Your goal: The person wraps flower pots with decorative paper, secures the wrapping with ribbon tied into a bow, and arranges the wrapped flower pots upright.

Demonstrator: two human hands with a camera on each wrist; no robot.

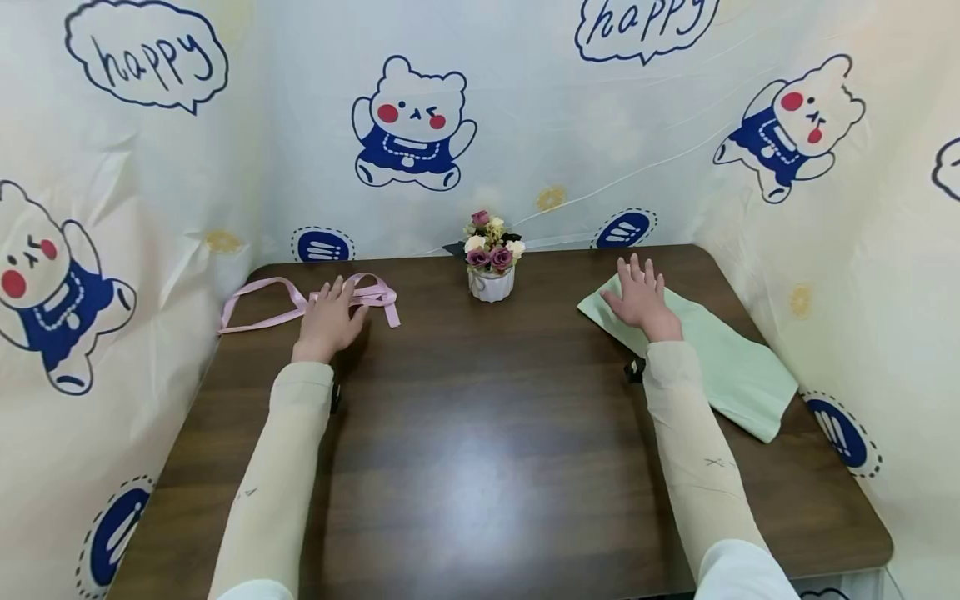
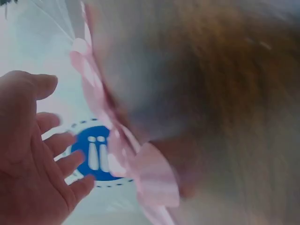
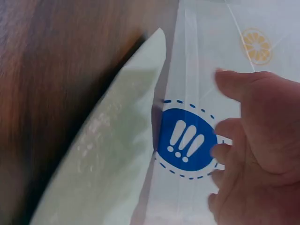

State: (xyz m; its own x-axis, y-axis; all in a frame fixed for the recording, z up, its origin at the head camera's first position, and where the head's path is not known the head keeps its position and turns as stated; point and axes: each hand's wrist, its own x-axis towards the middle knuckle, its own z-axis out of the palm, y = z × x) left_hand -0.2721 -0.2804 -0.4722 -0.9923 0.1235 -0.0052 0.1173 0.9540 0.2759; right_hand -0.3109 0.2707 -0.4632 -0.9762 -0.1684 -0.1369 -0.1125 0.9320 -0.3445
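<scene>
My left hand, fingers spread, hovers over a pink ribbon lying looped at the table's back left. In the left wrist view a gap shows between the left palm and the ribbon. At the back right, my right hand is held with extended fingers above a folded pale green cloth. The right wrist view shows that cloth lying apart from the right hand's fingers. Neither hand holds anything. Each hand hides part of what lies under it.
A small white pot of artificial-looking flowers stands at the middle of the back edge. The dark wooden table is bordered at the back and sides by a white sheet printed with bears and "happy" bubbles.
</scene>
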